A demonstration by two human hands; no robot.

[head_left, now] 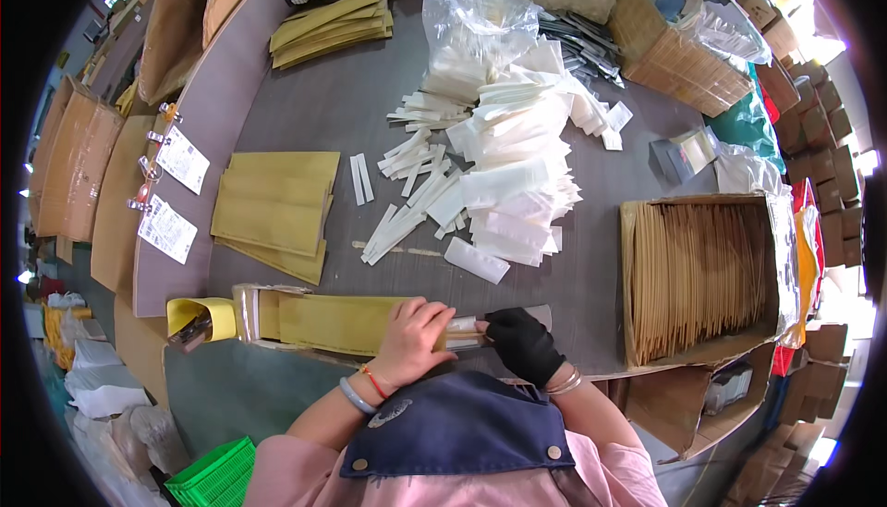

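A yellow padded envelope [337, 324] lies lengthwise along the table's front edge. My left hand [416, 333], bare, grips its right end with the fingers on top and the thumb at the near side. At that same end, my right hand [525, 345] in a black glove has its fingers closed on a white packet [461, 326], partly hidden by the hands. A flat greyish-white piece [539, 317] shows beyond the glove. Farther back spreads a big heap of flat white packets [522, 165], with narrow white strips [407, 216] along its left side.
Yellow envelopes are stacked at left [277, 202] and far left [333, 29]. On the right stands a carton [628, 276] packed with upright brown envelopes. A yellow holder [214, 319] sits at the front left corner. Paper sheets [182, 158] hang on the left partition.
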